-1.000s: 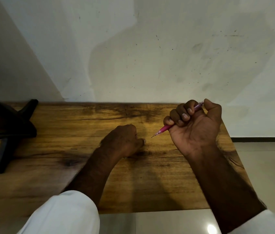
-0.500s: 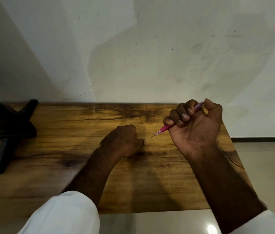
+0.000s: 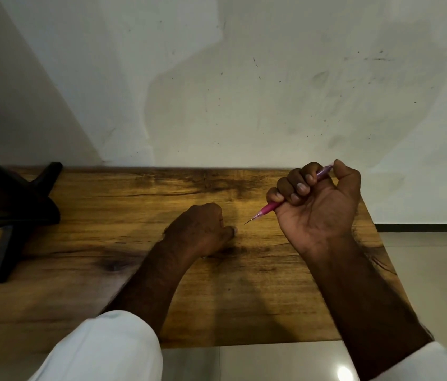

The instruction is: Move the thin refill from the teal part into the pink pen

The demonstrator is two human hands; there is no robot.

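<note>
My right hand is raised above the right part of the wooden table, palm toward me, fingers curled round the pink pen. The pen slants down to the left and a thin metal tip sticks out of its front end; my thumb sits on its upper end. My left hand rests on the table near the middle as a loose fist, knuckles up. What lies under it is hidden, and I see no teal part anywhere.
A black stand with angled legs occupies the table's left end. The table's back edge meets a stained white wall. Its right and front edges drop to a pale tiled floor.
</note>
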